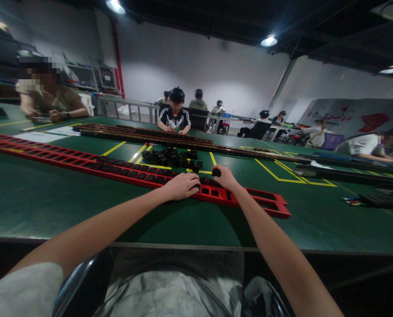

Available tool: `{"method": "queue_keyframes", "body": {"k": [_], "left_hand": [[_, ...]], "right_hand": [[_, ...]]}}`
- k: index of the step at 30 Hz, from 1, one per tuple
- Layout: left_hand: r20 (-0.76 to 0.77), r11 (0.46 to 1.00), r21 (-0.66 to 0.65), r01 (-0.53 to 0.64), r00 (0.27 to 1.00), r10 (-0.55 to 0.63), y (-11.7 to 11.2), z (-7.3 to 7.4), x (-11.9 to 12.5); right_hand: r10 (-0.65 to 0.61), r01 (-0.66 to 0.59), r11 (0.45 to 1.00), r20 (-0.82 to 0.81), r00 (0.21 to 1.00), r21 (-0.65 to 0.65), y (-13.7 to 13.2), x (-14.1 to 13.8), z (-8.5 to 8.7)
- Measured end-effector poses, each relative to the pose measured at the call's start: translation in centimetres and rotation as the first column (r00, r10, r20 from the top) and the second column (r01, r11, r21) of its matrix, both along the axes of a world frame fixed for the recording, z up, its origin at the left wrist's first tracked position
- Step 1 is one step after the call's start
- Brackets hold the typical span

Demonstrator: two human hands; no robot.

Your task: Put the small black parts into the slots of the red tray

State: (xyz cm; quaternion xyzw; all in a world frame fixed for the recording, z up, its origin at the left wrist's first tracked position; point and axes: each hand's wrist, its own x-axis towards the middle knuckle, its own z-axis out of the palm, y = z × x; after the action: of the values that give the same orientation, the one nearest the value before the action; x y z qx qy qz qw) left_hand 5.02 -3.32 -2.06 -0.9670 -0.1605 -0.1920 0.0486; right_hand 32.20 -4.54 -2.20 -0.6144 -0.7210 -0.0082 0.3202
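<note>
A long red strip housing (258,199) lies across the green table (51,198), its left part filled with black socket modules, its right end showing empty slots. My left hand (182,186) rests curled on the strip, pressing on a black module there. My right hand (225,177) hovers just beyond the strip, pinching a small black socket module (216,172). A loose pile of black modules (171,157) sits on the table just behind the strip.
More long strips (143,134) lie farther back, where a person in a dark striped top (175,115) works. Other seated people are at left (47,99) and right (371,145). Yellow tape lines (282,176) mark the table. A plastic-lined bin (170,290) sits below the near edge.
</note>
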Motion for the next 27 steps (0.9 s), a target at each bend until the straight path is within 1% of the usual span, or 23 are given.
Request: {"method": "queue_keyframes", "body": {"k": [5, 14, 27], "left_hand": [[0.001, 1.000, 0.005, -0.002, 1.000, 0.002, 0.1, -0.1, 0.0], [-0.003, 1.000, -0.008, -0.001, 1.000, 0.001, -0.1, 0.2, -0.1], [-0.006, 1.000, -0.009, -0.006, 1.000, 0.006, -0.1, 0.3, 0.0]], "right_hand": [[-0.018, 0.016, 0.999, -0.050, 0.999, -0.042, -0.4, -0.5, 0.3], [-0.096, 0.090, 0.991, -0.062, 0.993, -0.098, -0.9, -1.1, 0.9], [-0.148, 0.144, 0.987, -0.052, 0.988, -0.075, -1.1, -1.1, 1.1]]}}
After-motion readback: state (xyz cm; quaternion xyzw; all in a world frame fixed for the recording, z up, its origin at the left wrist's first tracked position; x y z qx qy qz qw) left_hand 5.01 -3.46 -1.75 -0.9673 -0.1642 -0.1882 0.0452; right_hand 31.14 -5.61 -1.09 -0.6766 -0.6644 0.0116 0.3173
